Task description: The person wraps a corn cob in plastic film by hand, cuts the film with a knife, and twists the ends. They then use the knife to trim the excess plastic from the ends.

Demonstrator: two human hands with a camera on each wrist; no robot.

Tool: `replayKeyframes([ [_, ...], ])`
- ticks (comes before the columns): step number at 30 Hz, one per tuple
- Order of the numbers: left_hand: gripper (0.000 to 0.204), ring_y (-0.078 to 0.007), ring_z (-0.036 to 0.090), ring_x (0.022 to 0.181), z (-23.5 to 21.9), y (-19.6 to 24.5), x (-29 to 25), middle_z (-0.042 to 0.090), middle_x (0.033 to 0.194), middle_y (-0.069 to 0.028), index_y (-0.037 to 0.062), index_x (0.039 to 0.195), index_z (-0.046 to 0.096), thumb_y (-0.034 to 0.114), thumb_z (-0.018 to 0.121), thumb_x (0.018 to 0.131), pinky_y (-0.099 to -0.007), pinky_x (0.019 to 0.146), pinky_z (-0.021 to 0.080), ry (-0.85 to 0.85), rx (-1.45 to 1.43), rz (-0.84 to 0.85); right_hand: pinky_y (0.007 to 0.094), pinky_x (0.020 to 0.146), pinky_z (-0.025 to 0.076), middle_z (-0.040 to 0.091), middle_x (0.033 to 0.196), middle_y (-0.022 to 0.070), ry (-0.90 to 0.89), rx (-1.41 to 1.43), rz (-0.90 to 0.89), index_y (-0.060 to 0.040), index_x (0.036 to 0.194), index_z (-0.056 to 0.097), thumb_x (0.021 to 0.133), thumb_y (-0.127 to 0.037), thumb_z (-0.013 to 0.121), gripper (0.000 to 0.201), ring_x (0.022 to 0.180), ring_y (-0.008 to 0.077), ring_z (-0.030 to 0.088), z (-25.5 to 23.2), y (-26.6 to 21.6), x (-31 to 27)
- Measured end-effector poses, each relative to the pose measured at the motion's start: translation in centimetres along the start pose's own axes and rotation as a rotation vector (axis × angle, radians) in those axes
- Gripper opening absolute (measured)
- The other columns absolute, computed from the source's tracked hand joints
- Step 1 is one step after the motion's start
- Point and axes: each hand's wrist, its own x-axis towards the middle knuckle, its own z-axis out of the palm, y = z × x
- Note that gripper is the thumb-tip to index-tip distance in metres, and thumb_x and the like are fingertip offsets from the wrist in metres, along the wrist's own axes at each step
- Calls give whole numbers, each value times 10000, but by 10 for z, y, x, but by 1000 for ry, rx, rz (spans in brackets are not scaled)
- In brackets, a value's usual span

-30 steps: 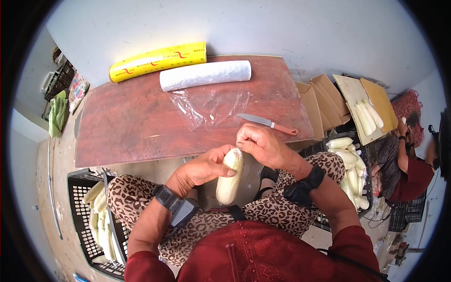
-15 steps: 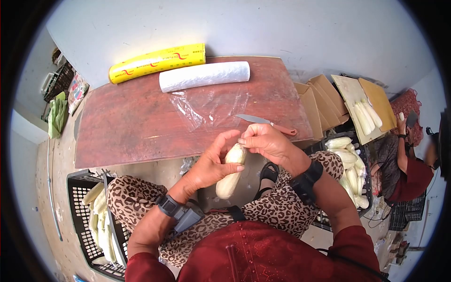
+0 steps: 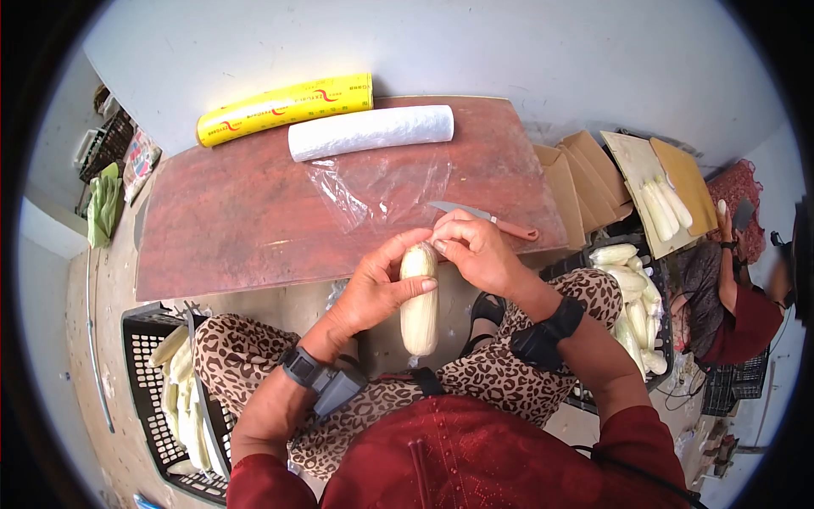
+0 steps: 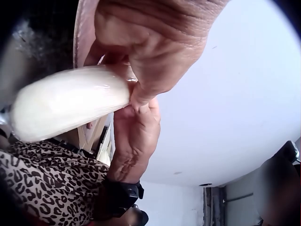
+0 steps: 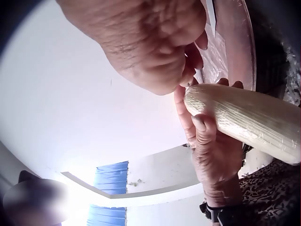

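An ear of corn in its pale husk (image 3: 419,314), wrapped in shiny clear film, stands nearly upright above the lap in the head view. The left hand (image 3: 386,288) grips its upper part, thumb across the front and fingers behind. At its top end the right hand (image 3: 477,250) pinches the film with thumb and fingers. The left wrist view shows the ear's smooth, rounded lower end (image 4: 56,106), with a twist of film at its tip. In the right wrist view, husk lines run along the ear (image 5: 249,117) and the fingertips meet at its top.
A knife (image 3: 500,225) lies near the table's (image 3: 229,220) right edge, by a loose film sheet (image 3: 365,195). Behind are a white film roll (image 3: 373,133) and a yellow roll (image 3: 284,109). Crates of ears stand left (image 3: 140,382) and right (image 3: 666,339). Another person (image 3: 738,314) sits far right.
The ear has swung from leaning to nearly upright. The left hand's fingers, lifted half a second ago, have come in by the ear's top beside the right hand's pinching fingers.
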Motion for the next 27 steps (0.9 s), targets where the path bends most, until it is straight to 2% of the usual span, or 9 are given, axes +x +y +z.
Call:
replayKeyframes([
  [2, 625, -133, 591, 1110, -2, 0, 2, 619, 1215, -39, 68, 1431, 434, 8, 716, 877, -306, 956, 498, 41, -13, 11, 241, 797, 494, 632, 1028, 39, -21, -113, -12, 44, 1014, 660, 969, -52, 573, 137, 920, 105, 607, 2, -1, -1],
  [5, 577, -154, 612, 1090, -7, 2, 2, 637, 1184, -55, 65, 1404, 448, 30, 706, 889, -322, 957, 499, 148, -19, 21, 318, 799, 510, 662, 938, 127, -13, 86, 156, 53, 1025, 667, 949, -131, 597, 211, 883, 192, 643, 6, -5, 1],
  [7, 561, -153, 616, 1066, -9, 11, 3, 645, 1145, -55, 64, 1395, 453, 64, 709, 897, -323, 951, 502, 235, -12, 24, 317, 813, 515, 672, 1009, 118, -102, 189, 299, 75, 1133, 621, 992, -230, 581, 338, 967, 174, 636, 6, -8, -2],
  [8, 556, -159, 635, 1021, -12, 12, 4, 651, 1116, -68, 72, 1397, 440, 118, 706, 911, -324, 904, 534, 272, 15, 77, 316, 806, 519, 669, 1029, 116, -149, 220, 361, 79, 1161, 604, 1003, -258, 570, 374, 974, 172, 634, 3, -20, -2],
  [10, 549, -162, 648, 990, -16, 18, 4, 652, 1111, -76, 73, 1395, 430, 130, 698, 920, -326, 860, 557, 381, -5, 37, 292, 767, 524, 651, 1063, 93, -277, 303, 449, 68, 1245, 555, 1011, -374, 560, 500, 967, 157, 622, 3, -19, -5],
  [13, 505, -153, 656, 899, -17, 25, 6, 662, 1040, -108, 35, 1328, 426, 126, 706, 918, -303, 752, 564, 494, -73, 44, 262, 764, 509, 642, 1074, 84, -393, 526, 525, 48, 1270, 546, 987, -413, 593, 543, 942, 129, 608, 4, -26, -9],
  [18, 504, -170, 660, 869, -23, 19, 5, 645, 1033, -120, 14, 1289, 401, 175, 708, 923, -301, 721, 573, 540, -107, 66, 257, 759, 496, 642, 1033, 89, -424, 533, 461, 92, 1247, 551, 981, -430, 597, 588, 911, 117, 595, 10, -8, -8],
  [21, 429, -186, 668, 895, -27, 16, 4, 621, 1060, -106, 20, 1220, 430, 225, 684, 942, -336, 765, 594, 564, -48, 11, 258, 780, 490, 645, 1033, 99, -374, 546, 467, 114, 1222, 561, 982, -429, 596, 594, 915, 124, 597, 11, -10, -7],
  [27, 372, -189, 666, 857, -27, 15, 3, 618, 1008, -104, 17, 1125, 459, 241, 689, 939, -332, 737, 594, 624, 24, -71, 260, 784, 486, 656, 1039, 107, -339, 510, 497, 115, 1223, 570, 987, -410, 592, 576, 923, 119, 597, 8, -7, -8],
])
